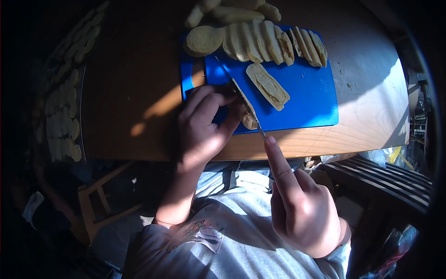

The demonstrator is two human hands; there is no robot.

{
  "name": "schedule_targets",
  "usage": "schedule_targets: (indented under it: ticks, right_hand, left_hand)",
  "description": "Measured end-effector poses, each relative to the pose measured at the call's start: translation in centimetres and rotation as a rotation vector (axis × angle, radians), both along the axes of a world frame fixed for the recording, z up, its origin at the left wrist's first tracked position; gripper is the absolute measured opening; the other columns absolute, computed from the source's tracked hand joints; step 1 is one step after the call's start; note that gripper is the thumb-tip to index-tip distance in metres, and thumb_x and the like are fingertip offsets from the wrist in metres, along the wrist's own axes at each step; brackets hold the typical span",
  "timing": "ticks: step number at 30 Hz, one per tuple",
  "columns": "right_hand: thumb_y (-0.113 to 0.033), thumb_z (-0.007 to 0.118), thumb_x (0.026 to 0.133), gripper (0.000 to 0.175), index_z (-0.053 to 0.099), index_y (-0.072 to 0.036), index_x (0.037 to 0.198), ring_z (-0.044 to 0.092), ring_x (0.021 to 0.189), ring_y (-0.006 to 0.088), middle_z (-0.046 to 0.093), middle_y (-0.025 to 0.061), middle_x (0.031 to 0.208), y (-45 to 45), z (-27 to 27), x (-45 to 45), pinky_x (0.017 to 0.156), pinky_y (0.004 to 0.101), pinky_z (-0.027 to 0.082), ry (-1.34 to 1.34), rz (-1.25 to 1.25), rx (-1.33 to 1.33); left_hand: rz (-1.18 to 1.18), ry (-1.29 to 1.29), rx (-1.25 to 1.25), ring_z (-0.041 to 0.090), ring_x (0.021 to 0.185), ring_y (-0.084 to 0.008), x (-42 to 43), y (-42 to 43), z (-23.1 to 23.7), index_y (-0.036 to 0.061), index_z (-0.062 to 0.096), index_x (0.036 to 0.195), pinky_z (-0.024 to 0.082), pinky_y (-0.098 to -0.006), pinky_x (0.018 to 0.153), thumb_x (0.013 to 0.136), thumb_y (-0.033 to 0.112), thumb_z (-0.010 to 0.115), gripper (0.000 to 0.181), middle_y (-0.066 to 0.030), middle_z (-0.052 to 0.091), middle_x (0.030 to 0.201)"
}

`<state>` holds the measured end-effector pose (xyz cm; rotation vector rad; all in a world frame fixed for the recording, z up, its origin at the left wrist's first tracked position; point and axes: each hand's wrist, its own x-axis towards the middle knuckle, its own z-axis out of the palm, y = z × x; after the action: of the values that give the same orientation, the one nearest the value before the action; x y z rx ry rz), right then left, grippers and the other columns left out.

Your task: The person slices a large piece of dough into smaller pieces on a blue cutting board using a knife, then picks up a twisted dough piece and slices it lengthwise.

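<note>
My right hand point(303, 212) grips a serrated knife point(259, 129), its index finger stretched along the back of the blade. The blade points away from me and lies along a piece of bread point(249, 120) near the front edge of a blue cutting board point(306, 104). My left hand point(209, 117) holds that piece from the left, its fingertips close to the blade and partly in shadow. To the right of the knife lies a loose bread slice point(268, 87). A row of slices point(258, 42) leans along the board's far side, with a rounded piece point(204, 40) at its left end.
Whole bread rolls point(237, 14) are piled beyond the board on the wooden table point(139, 87). Many slices point(64, 115) lie in rows at the far left. A wooden chair point(94, 212) stands below left, and a slatted rack point(386, 181) is at the right.
</note>
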<state>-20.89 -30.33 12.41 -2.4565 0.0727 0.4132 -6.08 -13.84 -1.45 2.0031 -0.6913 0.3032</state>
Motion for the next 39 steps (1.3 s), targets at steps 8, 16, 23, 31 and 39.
schedule_targets:
  ticks: [8,16,23,31,39]
  right_hand:
    - [0.009,0.063,0.089,0.081,0.044,-0.007,0.166,0.065,0.056,0.0365,0.062,0.0178,0.071,0.6,-0.8,1.4,0.057,0.0468,0.053,-0.091,-0.048,0.022]
    - [0.009,0.063,0.087,0.083,0.045,-0.008,0.166,0.067,0.057,0.0354,0.064,0.0166,0.071,0.7,1.6,0.7,0.057,0.0470,0.054,0.073,-0.034,-0.054]
    - [0.009,0.064,0.085,0.083,0.046,-0.005,0.164,0.066,0.057,0.0327,0.063,0.0164,0.070,0.5,1.8,0.0,0.057,0.0483,0.054,0.061,0.000,-0.082]
    - [0.007,0.065,0.086,0.085,0.042,-0.005,0.167,0.065,0.058,0.0359,0.062,0.0178,0.070,1.0,-0.2,1.4,0.057,0.0479,0.053,-0.028,-0.047,-0.028]
    - [0.009,0.063,0.089,0.080,0.044,-0.004,0.165,0.063,0.053,0.0349,0.061,0.0177,0.068,0.9,0.0,1.5,0.053,0.0478,0.050,0.000,-0.047,-0.052]
  left_hand:
    - [0.002,-0.011,0.003,0.076,0.091,-0.0287,0.2,0.0,-0.2,0.0042,0.077,0.096,0.061,-0.0369,0.078,0.086,0.009,0.088,0.016,-0.0101,0.075,0.101]
    - [-0.005,0.042,0.006,0.076,0.092,-0.0286,0.1,0.2,-0.2,0.0042,0.077,0.098,0.061,-0.0373,0.080,0.087,0.010,0.087,0.016,-0.0102,0.075,0.102]
    - [0.014,0.030,0.023,0.077,0.094,-0.0284,-0.1,0.5,-0.3,0.0041,0.077,0.098,0.061,-0.0371,0.080,0.086,0.010,0.088,0.016,-0.0099,0.076,0.104]
    - [-0.038,-0.005,0.022,0.077,0.092,-0.0281,0.3,0.0,-0.1,0.0043,0.078,0.097,0.061,-0.0365,0.080,0.086,0.010,0.088,0.016,-0.0098,0.076,0.103]
    - [-0.023,-0.022,0.002,0.076,0.092,-0.0292,0.4,-0.2,-0.5,0.0041,0.077,0.096,0.060,-0.0375,0.079,0.084,0.010,0.089,0.018,-0.0104,0.075,0.102]
